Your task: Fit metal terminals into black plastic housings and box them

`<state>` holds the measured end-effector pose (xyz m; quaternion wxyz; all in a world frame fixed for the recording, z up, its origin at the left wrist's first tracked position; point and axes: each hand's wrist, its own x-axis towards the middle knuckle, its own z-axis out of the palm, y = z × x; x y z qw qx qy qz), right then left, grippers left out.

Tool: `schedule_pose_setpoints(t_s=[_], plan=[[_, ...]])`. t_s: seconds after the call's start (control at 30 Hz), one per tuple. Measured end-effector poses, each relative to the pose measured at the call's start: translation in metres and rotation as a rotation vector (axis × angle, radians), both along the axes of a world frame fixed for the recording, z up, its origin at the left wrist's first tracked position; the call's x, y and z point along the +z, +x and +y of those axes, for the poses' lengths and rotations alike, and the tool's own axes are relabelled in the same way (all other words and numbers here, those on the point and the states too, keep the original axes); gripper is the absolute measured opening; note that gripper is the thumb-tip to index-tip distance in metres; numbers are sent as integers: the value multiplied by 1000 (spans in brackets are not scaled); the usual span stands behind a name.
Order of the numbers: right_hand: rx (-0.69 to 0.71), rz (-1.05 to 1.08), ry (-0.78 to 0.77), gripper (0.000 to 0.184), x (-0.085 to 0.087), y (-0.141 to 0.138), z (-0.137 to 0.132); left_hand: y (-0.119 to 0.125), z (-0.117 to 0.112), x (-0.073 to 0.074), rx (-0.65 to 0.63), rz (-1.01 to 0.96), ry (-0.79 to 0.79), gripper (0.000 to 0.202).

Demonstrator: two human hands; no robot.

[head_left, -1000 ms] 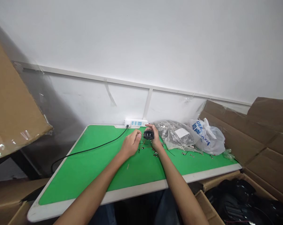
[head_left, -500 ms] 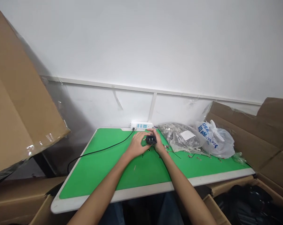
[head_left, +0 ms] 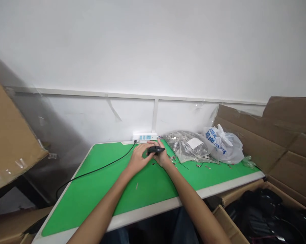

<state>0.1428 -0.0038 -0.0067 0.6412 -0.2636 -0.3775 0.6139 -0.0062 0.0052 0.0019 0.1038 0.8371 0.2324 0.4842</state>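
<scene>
Between my two hands, over the far part of the green-topped table (head_left: 92,189), is a small black plastic part (head_left: 156,150), tilted so that its edge shows. My left hand (head_left: 139,157) grips it from the left, thumb along the near side. Around its right side my right hand (head_left: 162,156) is closed, with fingers reaching behind it. Small metal pieces (head_left: 172,158) lie scattered on the green surface beside my right hand. The part's exact kind is too small to tell, and some fingertips are hidden behind it.
A white power strip (head_left: 144,136) with a plugged-in black cable (head_left: 102,167) sits against the wall. On the right are a clear bag of metal parts (head_left: 184,145) and a tied white plastic bag (head_left: 225,145). Cardboard boxes flank the table; the right one (head_left: 229,223) holds black plastic parts (head_left: 264,217).
The black part has turned in my hands: its open, hollow face showed before, now its thin edge does. The view has shifted right, so the table and bags sit further left.
</scene>
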Motion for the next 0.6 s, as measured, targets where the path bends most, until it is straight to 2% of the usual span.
schedule_pose_setpoints(t_s=[0.13, 0.4, 0.6], plan=[[106, 103, -104, 55, 2, -5, 2, 4, -2, 0, 64, -15, 38, 28], [134, 166, -172, 62, 0, -5, 4, 5, -1, 0, 101, -35, 61, 25], [151, 206, -182, 58, -1, -3, 6, 4, 1, -3, 117, -2, 38, 27]])
